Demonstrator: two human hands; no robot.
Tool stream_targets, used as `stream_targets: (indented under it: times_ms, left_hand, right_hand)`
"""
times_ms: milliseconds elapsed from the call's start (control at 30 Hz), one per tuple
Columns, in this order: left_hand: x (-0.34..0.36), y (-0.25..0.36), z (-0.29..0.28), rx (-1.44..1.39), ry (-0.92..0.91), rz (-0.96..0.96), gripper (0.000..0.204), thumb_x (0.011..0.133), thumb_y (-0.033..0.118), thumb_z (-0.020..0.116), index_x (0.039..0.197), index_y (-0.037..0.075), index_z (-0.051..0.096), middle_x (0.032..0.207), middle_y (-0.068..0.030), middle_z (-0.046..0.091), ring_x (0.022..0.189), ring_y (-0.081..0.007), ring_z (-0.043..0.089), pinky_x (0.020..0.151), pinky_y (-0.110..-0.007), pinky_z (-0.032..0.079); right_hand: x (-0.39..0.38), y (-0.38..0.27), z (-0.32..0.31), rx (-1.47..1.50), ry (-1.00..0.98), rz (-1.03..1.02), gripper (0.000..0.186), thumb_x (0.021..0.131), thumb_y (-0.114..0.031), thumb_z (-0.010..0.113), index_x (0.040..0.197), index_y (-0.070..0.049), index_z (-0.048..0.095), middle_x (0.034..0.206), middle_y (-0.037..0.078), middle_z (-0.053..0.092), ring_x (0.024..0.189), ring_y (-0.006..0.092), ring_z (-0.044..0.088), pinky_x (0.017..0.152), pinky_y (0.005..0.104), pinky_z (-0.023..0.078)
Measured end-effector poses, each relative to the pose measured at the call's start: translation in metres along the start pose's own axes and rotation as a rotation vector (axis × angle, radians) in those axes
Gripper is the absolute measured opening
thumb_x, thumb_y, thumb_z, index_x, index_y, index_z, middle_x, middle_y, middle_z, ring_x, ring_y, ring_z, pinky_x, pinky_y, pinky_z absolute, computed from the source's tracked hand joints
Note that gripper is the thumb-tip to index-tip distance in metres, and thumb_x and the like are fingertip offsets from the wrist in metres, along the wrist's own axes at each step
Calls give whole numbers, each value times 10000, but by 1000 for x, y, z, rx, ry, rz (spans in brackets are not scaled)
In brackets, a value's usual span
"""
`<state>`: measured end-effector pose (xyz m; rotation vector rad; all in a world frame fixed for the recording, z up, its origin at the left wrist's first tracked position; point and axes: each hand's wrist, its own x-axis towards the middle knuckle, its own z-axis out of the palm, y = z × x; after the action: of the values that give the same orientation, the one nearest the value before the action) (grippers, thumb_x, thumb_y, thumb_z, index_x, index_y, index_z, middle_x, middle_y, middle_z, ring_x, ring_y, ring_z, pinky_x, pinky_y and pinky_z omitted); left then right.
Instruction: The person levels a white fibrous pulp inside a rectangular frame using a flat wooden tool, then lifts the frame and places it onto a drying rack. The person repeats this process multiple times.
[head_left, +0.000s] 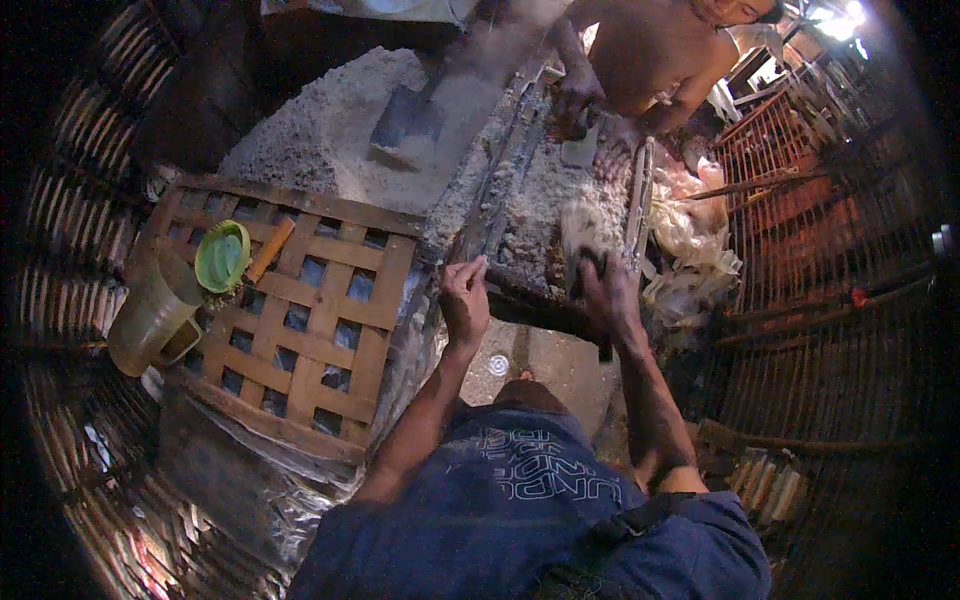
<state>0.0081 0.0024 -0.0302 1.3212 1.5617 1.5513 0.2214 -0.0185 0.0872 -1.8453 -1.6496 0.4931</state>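
Observation:
A long wooden trough (520,200) lies ahead of me, filled with crumbly whitish material (600,215). At its near left corner is my left hand (465,305), fingertips pinched together; whatever lies between them is too small to make out. My right hand (610,295) reaches the near right end of the trough. Its fingers are curled around something dark and shaded that I cannot identify. Across the trough, another person's hands (612,150) rest at the far part of the material.
Left of the trough lies a woven wooden lattice (300,310) bearing a green bowl (222,257) and a translucent jug (155,315). Behind it, a flat-bladed shovel (405,120) sits in a pale heap (320,120). Crumpled plastic (690,240) lies right of the trough, near a slatted wall (800,230).

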Motion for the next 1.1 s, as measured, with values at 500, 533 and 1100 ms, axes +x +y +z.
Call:
stream_targets:
  times_ms: [500,533,1100]
  left_hand:
    - [-7,0,6,-17,-71,67,168,920,108,633,1043,18,704,990,-103,605,852,-219,620,738,-326,496]
    - [-10,0,7,-9,-80,9,171,918,113,638,1041,17,706,985,-104,608,839,-218,621,730,-324,497]
    - [-2,-12,5,11,-92,-120,197,922,113,637,1070,-3,696,963,-83,657,683,-129,600,627,-289,489]
  right_hand:
    - [-36,25,-55,-226,-355,-51,259,878,-290,589,982,-58,637,852,181,671,806,373,664,727,430,517]
    - [-37,28,-65,-237,-382,-54,256,878,-283,588,991,-58,634,847,182,670,806,374,663,725,430,516]
    - [8,34,-121,-482,-467,-27,273,842,-309,612,999,-88,642,913,176,671,869,393,641,754,460,504]
